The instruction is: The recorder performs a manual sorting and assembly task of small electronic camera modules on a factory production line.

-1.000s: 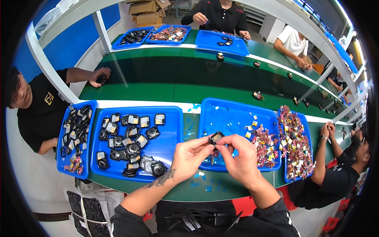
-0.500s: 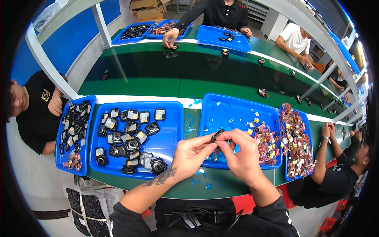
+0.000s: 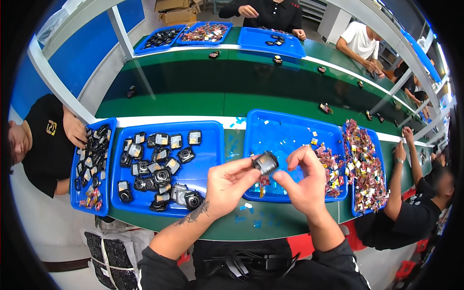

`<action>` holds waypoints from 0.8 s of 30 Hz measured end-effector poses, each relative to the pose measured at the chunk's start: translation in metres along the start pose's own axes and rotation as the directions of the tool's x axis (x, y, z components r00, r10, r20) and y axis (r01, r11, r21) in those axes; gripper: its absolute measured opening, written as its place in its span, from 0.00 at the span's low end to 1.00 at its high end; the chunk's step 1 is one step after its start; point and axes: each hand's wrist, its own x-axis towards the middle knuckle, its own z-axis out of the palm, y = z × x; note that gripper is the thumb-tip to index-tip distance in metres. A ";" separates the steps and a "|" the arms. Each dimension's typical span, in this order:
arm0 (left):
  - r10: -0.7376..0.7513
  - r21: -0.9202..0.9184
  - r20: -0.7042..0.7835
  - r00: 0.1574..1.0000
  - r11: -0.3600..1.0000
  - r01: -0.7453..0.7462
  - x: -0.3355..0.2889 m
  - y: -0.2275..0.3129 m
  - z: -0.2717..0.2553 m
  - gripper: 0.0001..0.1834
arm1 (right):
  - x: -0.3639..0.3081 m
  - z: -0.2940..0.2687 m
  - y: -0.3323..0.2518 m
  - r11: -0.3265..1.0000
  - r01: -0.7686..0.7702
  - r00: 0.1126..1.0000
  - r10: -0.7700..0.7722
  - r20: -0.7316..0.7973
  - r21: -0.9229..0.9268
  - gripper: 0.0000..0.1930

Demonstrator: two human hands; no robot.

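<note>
My left hand [image 3: 227,186] pinches a small black square device case [image 3: 266,163] between thumb and fingers, its greyish flat face turned up. Just right of the case is my right hand [image 3: 307,181], thumb and forefinger apart, with nothing I can make out between them. Both hands are over the front of a blue tray [image 3: 251,126] that holds bits of blue film and a heap of small red circuit boards with wires [image 3: 331,169]. To the left, another blue tray [image 3: 208,129] holds several similar black cases [image 3: 162,177], some showing a round dial-like part.
A narrow tray of wired boards [image 3: 365,169] stands right, and one of black parts [image 3: 94,150] far left. Beyond, a green conveyor belt [image 3: 183,104] carries scattered small assemblies. Co-workers sit around; one person's hand [image 3: 75,130] is beside the left tray. White posts [image 3: 55,79] frame the bench.
My hands have moved apart; the right thumb and forefinger have come away from the case. The case now shows its flat face. The person opposite has drawn a hand back from the belt.
</note>
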 end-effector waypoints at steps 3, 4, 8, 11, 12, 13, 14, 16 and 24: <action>-0.026 -0.096 0.005 1.000 0.995 0.026 0.007 0.003 -0.002 0.20 | -0.020 0.006 0.004 0.844 -0.328 0.944 0.272 0.188 0.424 0.15; -0.032 -0.095 0.013 0.999 0.995 0.033 0.007 0.008 0.003 0.22 | -0.024 0.006 0.007 0.773 -0.413 0.908 0.309 0.283 0.481 0.12; 0.146 0.008 -0.030 0.989 0.989 -0.146 0.007 0.007 0.011 0.22 | -0.027 0.007 0.013 0.674 -0.394 0.919 0.313 0.241 0.626 0.07; 0.289 0.588 0.386 0.876 0.655 -0.475 0.010 0.019 -0.010 0.19 | -0.023 -0.005 0.008 0.705 -0.432 0.902 0.333 0.275 0.562 0.06; 0.283 0.633 0.295 0.913 0.658 -0.408 0.008 0.026 0.000 0.17 | -0.022 -0.006 0.008 0.715 -0.411 0.912 0.328 0.247 0.566 0.05; 0.282 0.629 0.297 0.912 0.661 -0.409 0.009 0.025 0.000 0.17 | -0.021 -0.007 0.009 0.716 -0.411 0.912 0.331 0.245 0.564 0.05; 0.323 0.637 0.343 0.882 0.610 -0.471 0.010 0.025 0.000 0.16 | -0.020 -0.009 0.009 0.729 -0.423 0.906 0.324 0.273 0.539 0.05; 0.374 0.630 0.380 0.846 0.565 -0.533 0.011 0.024 0.001 0.15 | -0.019 -0.012 0.008 0.742 -0.435 0.899 0.321 0.299 0.511 0.05; -0.188 0.397 0.183 0.965 0.912 0.102 0.004 0.012 -0.004 0.11 | -0.021 -0.006 0.020 0.728 -0.339 0.940 0.249 0.231 0.595 0.05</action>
